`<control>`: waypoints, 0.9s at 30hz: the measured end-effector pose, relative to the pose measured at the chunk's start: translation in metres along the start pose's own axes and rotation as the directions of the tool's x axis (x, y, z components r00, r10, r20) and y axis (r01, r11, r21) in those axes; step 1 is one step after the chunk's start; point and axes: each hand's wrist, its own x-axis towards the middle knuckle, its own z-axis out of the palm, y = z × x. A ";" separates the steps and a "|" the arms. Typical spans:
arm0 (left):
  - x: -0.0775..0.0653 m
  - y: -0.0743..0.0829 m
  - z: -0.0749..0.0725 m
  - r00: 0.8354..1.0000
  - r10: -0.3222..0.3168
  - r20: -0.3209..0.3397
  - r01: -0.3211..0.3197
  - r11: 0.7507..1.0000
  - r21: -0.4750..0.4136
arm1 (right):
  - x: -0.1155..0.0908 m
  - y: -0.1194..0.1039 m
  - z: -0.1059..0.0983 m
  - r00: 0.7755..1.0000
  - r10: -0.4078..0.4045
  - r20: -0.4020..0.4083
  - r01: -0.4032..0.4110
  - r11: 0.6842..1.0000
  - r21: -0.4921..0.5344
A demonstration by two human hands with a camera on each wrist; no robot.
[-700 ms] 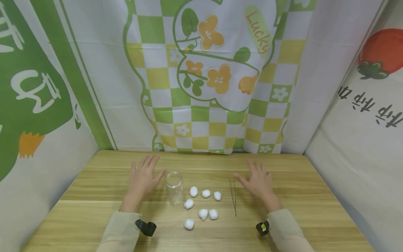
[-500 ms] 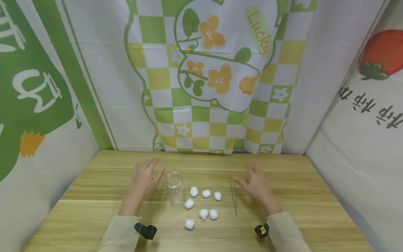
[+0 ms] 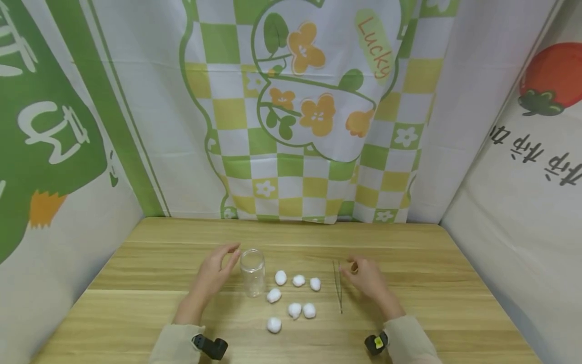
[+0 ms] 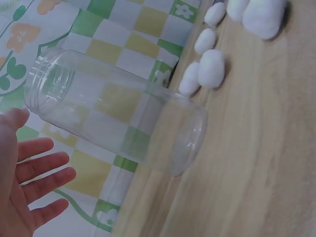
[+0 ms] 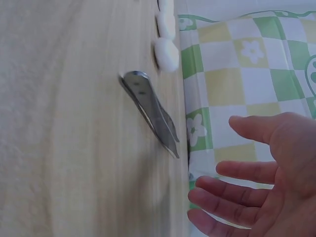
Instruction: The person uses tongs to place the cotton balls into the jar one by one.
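Observation:
A clear glass or plastic jar (image 3: 252, 278) stands upright and uncovered on the wooden table. My left hand (image 3: 212, 272) is just left of it, thumb and fingers spread toward the rim; in the left wrist view a gap shows between the fingers and the jar (image 4: 113, 108). Metal tweezers (image 3: 338, 290) lie to the right, their separated tips pointing away from me. Beside those tips is my right hand (image 3: 367, 278), its fingers slightly bent. The right wrist view shows this hand (image 5: 266, 173) holding nothing, apart from the tweezers (image 5: 148, 108).
Several white cotton balls (image 3: 294, 310) lie loose between the jar and the tweezers. A checked curtain (image 3: 291, 177) hangs behind the table's far edge (image 3: 291, 227). Light-coloured printed sheets (image 3: 518, 202) flank the table on both sides.
Both hands have come back toward me and their fingers have bent from spread-out poses. The right hand has drawn near the tweezers, the left near the jar. The objects have stayed put.

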 end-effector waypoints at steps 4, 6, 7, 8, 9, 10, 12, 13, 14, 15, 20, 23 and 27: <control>-0.004 -0.004 0.005 1.000 0.017 -0.001 -0.017 0.998 -0.064 | -0.001 0.002 0.004 1.000 -0.004 0.002 0.004 0.999 0.049; -0.007 -0.005 0.007 1.000 0.015 0.017 -0.013 0.995 -0.094 | -0.002 0.003 0.006 1.000 0.003 0.004 -0.003 0.997 0.078; -0.008 -0.006 0.007 1.000 0.014 0.027 -0.011 0.994 -0.110 | -0.002 0.003 0.007 1.000 0.009 0.006 -0.009 0.995 0.096; -0.009 -0.006 0.008 0.999 0.015 0.035 -0.011 0.992 -0.124 | -0.002 0.003 0.008 1.000 0.016 0.009 -0.017 0.993 0.116; -0.010 -0.007 0.009 0.999 0.017 0.042 -0.012 0.990 -0.138 | -0.003 0.003 0.009 0.999 0.026 0.019 -0.029 0.989 0.148; -0.011 -0.008 0.010 0.999 0.023 0.044 -0.017 0.989 -0.149 | -0.004 0.002 0.010 0.999 0.039 0.031 -0.043 0.983 0.178; -0.012 -0.009 0.013 0.998 0.037 0.051 -0.028 0.985 -0.169 | -0.005 0.002 0.011 0.997 0.061 0.051 -0.072 0.970 0.234; -0.013 -0.010 0.014 0.998 0.041 0.056 -0.031 0.983 -0.179 | -0.006 0.001 0.012 0.995 0.073 0.061 -0.087 0.963 0.256; -0.013 -0.010 0.015 0.997 0.043 0.062 -0.031 0.982 -0.186 | -0.007 0.001 0.012 0.994 0.085 0.070 -0.101 0.957 0.273; -0.014 -0.010 0.016 0.997 0.044 0.070 -0.030 0.981 -0.192 | -0.007 0.001 0.013 0.992 0.096 0.080 -0.116 0.949 0.292; -0.016 -0.011 0.024 0.995 0.031 0.100 -0.008 0.975 -0.220 | -0.008 0.001 0.016 0.978 0.159 0.136 -0.197 0.916 0.351; -0.016 -0.012 0.029 0.994 0.033 0.109 -0.005 0.968 -0.250 | -0.006 0.001 0.019 0.960 0.215 0.181 -0.271 0.875 0.401; -0.017 -0.012 0.035 0.993 0.025 0.119 0.011 0.957 -0.290 | -0.005 0.001 0.023 0.934 0.286 0.213 -0.354 0.817 0.455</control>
